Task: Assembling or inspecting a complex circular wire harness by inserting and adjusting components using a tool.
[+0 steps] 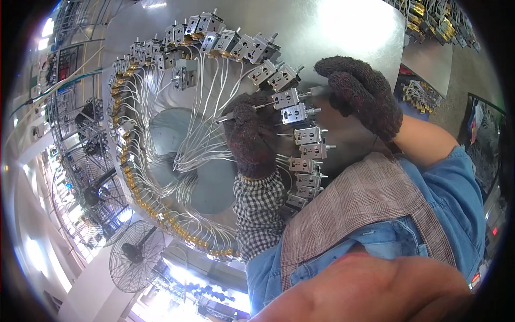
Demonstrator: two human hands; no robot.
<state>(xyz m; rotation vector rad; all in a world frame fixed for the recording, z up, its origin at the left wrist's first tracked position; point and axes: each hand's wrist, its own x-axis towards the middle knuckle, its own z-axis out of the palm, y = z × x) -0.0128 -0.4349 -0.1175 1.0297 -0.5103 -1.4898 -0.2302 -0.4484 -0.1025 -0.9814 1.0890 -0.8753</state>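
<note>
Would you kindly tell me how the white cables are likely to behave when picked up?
The white cables would probably flop, since they bend in loose, varied curves. They look apt to tangle, as many converge and cross near the middle. Lifting them may also tug the silver metal blocks, since many seem to run to those.

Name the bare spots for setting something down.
Bare tabletop lies between the upper metal blocks and the right hand, and a grey patch between the white wires and checked sleeve. Crowded: around the left hand, among blocks and wires.
</note>
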